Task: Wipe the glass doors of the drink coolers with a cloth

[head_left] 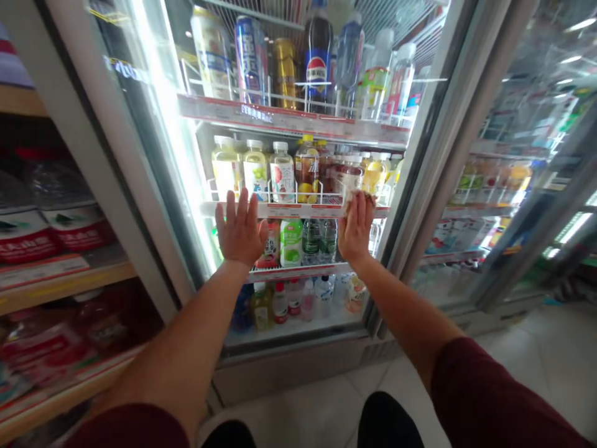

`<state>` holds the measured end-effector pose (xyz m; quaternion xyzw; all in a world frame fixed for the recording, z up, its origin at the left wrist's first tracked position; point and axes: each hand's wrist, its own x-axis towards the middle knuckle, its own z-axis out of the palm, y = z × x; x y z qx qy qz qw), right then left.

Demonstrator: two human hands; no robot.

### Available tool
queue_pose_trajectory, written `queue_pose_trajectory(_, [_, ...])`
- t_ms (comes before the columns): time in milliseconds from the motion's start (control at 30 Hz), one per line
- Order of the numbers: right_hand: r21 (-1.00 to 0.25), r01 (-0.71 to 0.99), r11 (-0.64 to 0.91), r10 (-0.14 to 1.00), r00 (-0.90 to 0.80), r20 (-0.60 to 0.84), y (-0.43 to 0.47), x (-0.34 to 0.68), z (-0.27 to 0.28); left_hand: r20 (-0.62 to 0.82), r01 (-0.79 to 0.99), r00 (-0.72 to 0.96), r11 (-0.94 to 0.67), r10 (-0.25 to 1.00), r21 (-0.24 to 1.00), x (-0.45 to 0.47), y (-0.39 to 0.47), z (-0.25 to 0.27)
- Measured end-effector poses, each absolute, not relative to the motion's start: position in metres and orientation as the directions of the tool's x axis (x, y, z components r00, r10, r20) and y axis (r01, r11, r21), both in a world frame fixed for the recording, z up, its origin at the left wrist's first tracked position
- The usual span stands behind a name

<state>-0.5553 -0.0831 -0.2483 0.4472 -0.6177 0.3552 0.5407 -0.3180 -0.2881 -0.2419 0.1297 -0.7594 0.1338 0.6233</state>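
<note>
My left hand (240, 231) is raised before the open drinks fridge, its fingers spread and holding nothing. It overlaps the front rail of the middle shelf (298, 210), beside a bottle with a white and green label (255, 174) and a white-capped bottle with a peach label (282, 174). At the right part of that shelf, my right hand (357, 227) has its fingers closed around the lower part of a pale-labelled drink bottle (351, 177). That bottle is blurred and overlaps the shelf rail. My fingers hide its base.
Cans and large bottles, including a Pepsi bottle (318, 62), fill the top shelf (298, 118). Green-labelled bottles (291, 242) and water stand below. A metal door frame (433, 162) rises at right. Wooden shelving (69, 286) with bottle packs is at left.
</note>
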Motion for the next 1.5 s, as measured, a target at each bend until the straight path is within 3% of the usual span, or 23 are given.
queue_pose_trajectory(67, [0.125,-0.937,0.326,-0.253,0.041,0.967,-0.073,-0.542,-0.308,0.982,-0.354,-0.180,0.935,-0.054,-0.013,-0.318,-0.286,-0.241])
queue_pose_trajectory(167, [0.295,-0.915,0.276,-0.492,0.129,0.861,-0.051,-0.540,-0.375,0.972,-0.355,-0.207,0.934,-0.112,0.032,-0.316,-0.283,-0.240])
queue_pose_trajectory(267, [0.400,-0.895,0.195,-0.614,0.207,0.762,-0.037,-0.561,-0.360,0.962,-0.367,-0.227,0.928,-0.152,0.060,-0.315,-0.281,-0.239])
queue_pose_trajectory(333, [0.371,-0.899,0.231,-0.563,0.188,0.805,-0.038,-0.580,-0.313,0.962,-0.366,-0.228,0.929,-0.150,0.058,-0.315,-0.281,-0.239])
queue_pose_trajectory(433, [0.155,-0.917,0.367,-0.294,0.043,0.955,-0.048,-0.601,-0.249,0.962,-0.366,-0.233,0.929,-0.144,0.051,-0.315,-0.281,-0.239])
queue_pose_trajectory(533, [0.027,-0.927,0.375,-0.108,-0.015,0.994,-0.054,-0.602,-0.250,0.958,-0.362,-0.238,0.930,-0.161,0.067,-0.314,-0.282,-0.240])
queue_pose_trajectory(600, [0.034,-0.933,0.357,-0.120,-0.010,0.993,-0.050,-0.595,-0.291,0.955,-0.359,-0.245,0.931,-0.168,0.072,-0.314,-0.281,-0.239])
queue_pose_trajectory(700, [0.092,-0.938,0.335,-0.262,0.001,0.965,-0.038,-0.585,-0.361,0.954,-0.358,-0.242,0.930,-0.175,0.080,-0.315,-0.280,-0.239])
queue_pose_trajectory(800, [0.095,-0.943,0.320,-0.355,-0.026,0.935,-0.031,-0.588,-0.374,0.958,-0.369,-0.231,0.927,-0.168,0.074,-0.315,-0.280,-0.239])
queue_pose_trajectory(900, [-0.021,-0.940,0.341,-0.290,-0.126,0.949,-0.038,-0.603,-0.316,0.963,-0.392,-0.225,0.918,-0.150,0.051,-0.314,-0.279,-0.239])
queue_pose_trajectory(1000, [-0.150,-0.927,0.344,-0.122,-0.202,0.972,-0.051,-0.615,-0.253,0.961,-0.383,-0.233,0.922,-0.151,0.053,-0.313,-0.279,-0.238])
queue_pose_trajectory(1100, [-0.171,-0.928,0.331,-0.021,-0.188,0.982,-0.056,-0.611,-0.253,0.957,-0.367,-0.235,0.927,-0.171,0.075,-0.313,-0.279,-0.238])
queue_pose_trajectory(1200, [-0.132,-0.934,0.332,-0.061,-0.161,0.985,-0.049,-0.594,-0.315,0.962,-0.376,-0.224,0.925,-0.157,0.063,-0.314,-0.279,-0.238])
queue_pose_trajectory(1300, [-0.091,-0.937,0.338,-0.188,-0.162,0.969,-0.040,-0.585,-0.368,0.966,-0.393,-0.224,0.919,-0.130,0.032,-0.314,-0.279,-0.239])
queue_pose_trajectory(1367, [-0.094,-0.933,0.348,-0.192,-0.169,0.967,-0.038,-0.590,-0.364,0.964,-0.404,-0.234,0.915,-0.126,0.022,-0.314,-0.279,-0.240])
queue_pose_trajectory(1500, [-0.176,-0.920,0.351,-0.068,-0.212,0.975,-0.049,-0.616,-0.288,0.950,-0.384,-0.257,0.921,-0.180,0.070,-0.312,-0.276,-0.238])
